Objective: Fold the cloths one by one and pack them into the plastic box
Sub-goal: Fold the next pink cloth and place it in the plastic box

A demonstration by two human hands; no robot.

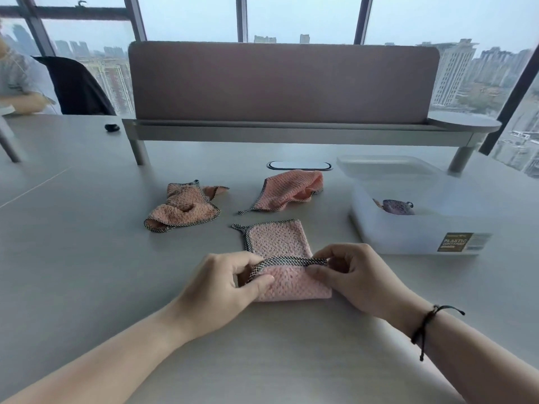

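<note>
A pink cloth [277, 239] with a black-and-white checked hem lies on the grey table [87, 258] in front of me, its near half turned up over the far half. My left hand [227, 284] pinches the left end of the folded hem. My right hand [355, 275] pinches its right end. Two more pink cloths lie crumpled farther back, one on the left [183, 207] and one in the middle [291, 192]. The translucent plastic box [408, 225] stands open at the right with a purplish cloth [398, 207] inside.
The box lid [385, 167] leans behind the box. A desk divider on a raised shelf [283, 83] crosses the back of the table, with a cable port [299, 165] below it. Another person and a dark chair [78, 86] are at the far left.
</note>
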